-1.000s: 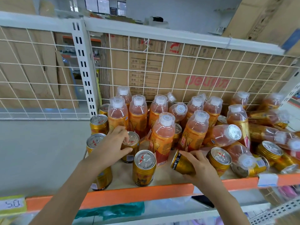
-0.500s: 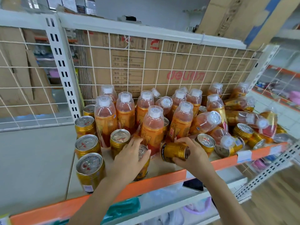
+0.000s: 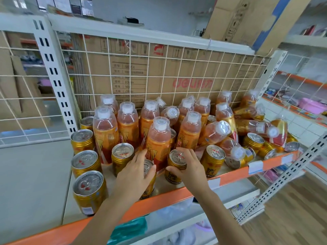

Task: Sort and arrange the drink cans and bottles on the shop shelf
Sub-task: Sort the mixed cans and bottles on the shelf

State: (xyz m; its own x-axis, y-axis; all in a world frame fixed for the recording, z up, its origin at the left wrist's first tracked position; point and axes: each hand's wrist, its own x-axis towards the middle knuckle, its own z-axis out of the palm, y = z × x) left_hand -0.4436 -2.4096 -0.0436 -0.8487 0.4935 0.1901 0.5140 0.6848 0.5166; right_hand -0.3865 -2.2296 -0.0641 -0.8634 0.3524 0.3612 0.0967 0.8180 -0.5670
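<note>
Gold drink cans and orange bottles with white caps crowd the shelf point(image 3: 235, 175). Along the left side stand several upright cans, the nearest one point(image 3: 89, 190) at the front. My left hand point(image 3: 135, 172) covers the top of an upright gold can point(image 3: 148, 184) near the front edge, fingers curled over it. Just to its right, my right hand point(image 3: 190, 167) grips another gold can point(image 3: 176, 160), now upright. An upright bottle point(image 3: 158, 138) stands right behind both hands. On the right, several bottles point(image 3: 254, 126) and cans point(image 3: 267, 149) lie tipped in a heap.
A white wire grid point(image 3: 159, 73) backs the shelf, with cardboard boxes behind it. A slotted upright post point(image 3: 56, 76) stands at the left. The shelf's left part point(image 3: 33, 177) is bare grey. Another shelf unit point(image 3: 300, 103) with pink items stands at the right.
My right hand has turned its can from lying on its side to standing upright. My left hand moved from a can further back onto the front can. The view shifted right.
</note>
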